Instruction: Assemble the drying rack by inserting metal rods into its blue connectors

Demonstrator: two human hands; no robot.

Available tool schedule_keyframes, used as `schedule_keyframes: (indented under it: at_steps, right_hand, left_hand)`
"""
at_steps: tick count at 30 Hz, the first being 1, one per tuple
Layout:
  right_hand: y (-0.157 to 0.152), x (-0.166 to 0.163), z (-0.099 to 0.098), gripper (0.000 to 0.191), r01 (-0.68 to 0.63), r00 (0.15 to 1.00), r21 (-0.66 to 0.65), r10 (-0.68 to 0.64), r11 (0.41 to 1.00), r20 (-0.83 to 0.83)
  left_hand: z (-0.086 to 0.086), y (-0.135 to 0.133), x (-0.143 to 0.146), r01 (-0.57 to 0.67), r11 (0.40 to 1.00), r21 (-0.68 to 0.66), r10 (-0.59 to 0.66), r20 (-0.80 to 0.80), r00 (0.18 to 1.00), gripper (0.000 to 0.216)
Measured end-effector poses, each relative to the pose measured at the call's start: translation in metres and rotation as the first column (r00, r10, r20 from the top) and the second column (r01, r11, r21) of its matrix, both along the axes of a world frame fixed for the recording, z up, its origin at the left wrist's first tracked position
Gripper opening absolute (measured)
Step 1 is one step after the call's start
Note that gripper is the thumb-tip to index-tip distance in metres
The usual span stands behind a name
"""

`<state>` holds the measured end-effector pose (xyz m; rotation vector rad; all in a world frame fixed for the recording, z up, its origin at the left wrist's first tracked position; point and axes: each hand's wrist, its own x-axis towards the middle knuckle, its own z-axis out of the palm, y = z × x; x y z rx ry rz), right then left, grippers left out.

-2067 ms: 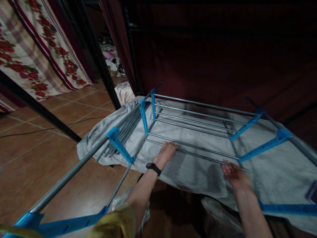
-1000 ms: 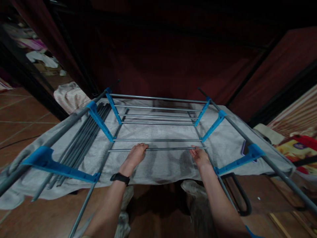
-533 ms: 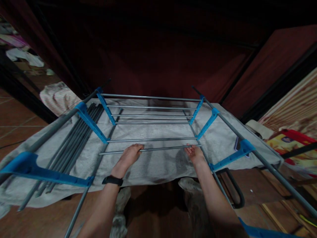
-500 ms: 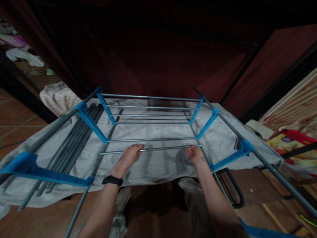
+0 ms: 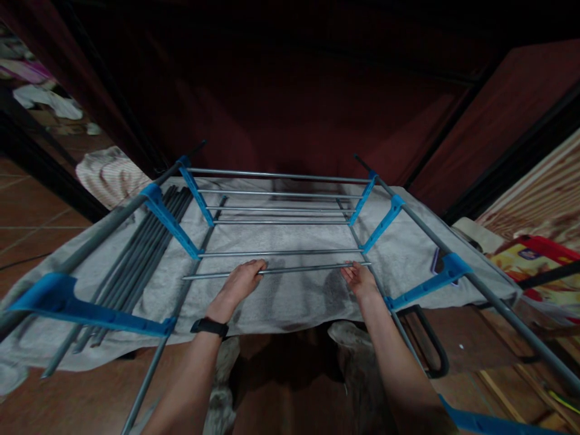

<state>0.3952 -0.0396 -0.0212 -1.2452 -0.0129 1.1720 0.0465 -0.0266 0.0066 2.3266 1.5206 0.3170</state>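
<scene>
Fingers (image 5: 259,266) of left hand (image 5: 240,283) and right hand (image 5: 360,279) close on rod (image 5: 303,269)

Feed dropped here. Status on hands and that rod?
Left hand curled on loose rod, right hand at its end. Rod above grey towel. Rack rail just beyond.

Left hand (image 5: 239,283), right hand (image 5: 361,280), both on rod (image 5: 308,269)
</scene>
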Motion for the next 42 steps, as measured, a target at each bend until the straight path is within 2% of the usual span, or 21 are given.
schedule_keyframes:
  at_steps: [9, 16, 20, 31, 42]
  right_hand:
    - [-0.002, 0.000, 0.009, 0.017, -0.028, 0.999, -0.060, 0.030, 0.998, 0.024]
    - [0.003, 0.025, -0.009, 0.018, -0.052, 0.998, -0.143, 0.057, 0.988, 0.033]
    - [0.004, 0.025, -0.011, 0.022, -0.101, 0.994, -0.159, 0.107, 0.982, 0.032]
    - [0.005, 0.022, -0.020, 0.022, -0.142, 0.990, -0.143, 0.143, 0.980, 0.000]
    - [0.002, 0.004, -0.013, 0.021, -0.201, 0.980, -0.099, 0.201, 0.975, -0.011]
  left_hand:
    - [-0.001, -0.005, 0.008, 0.009, 1.000, 0.010, -0.008, -0.090, 0.996, 0.029]
    - [-0.002, -0.010, 0.023, 0.047, 0.998, 0.041, -0.040, -0.155, 0.987, 0.027]
    - [-0.007, -0.010, 0.029, 0.082, 0.995, 0.059, -0.072, -0.166, 0.984, 0.025]
    - [-0.008, -0.014, 0.033, 0.071, 0.990, 0.123, -0.042, -0.226, 0.973, 0.028]
    - [-0.004, -0.022, 0.043, 0.094, 0.979, 0.181, -0.032, -0.317, 0.948, 0.026]
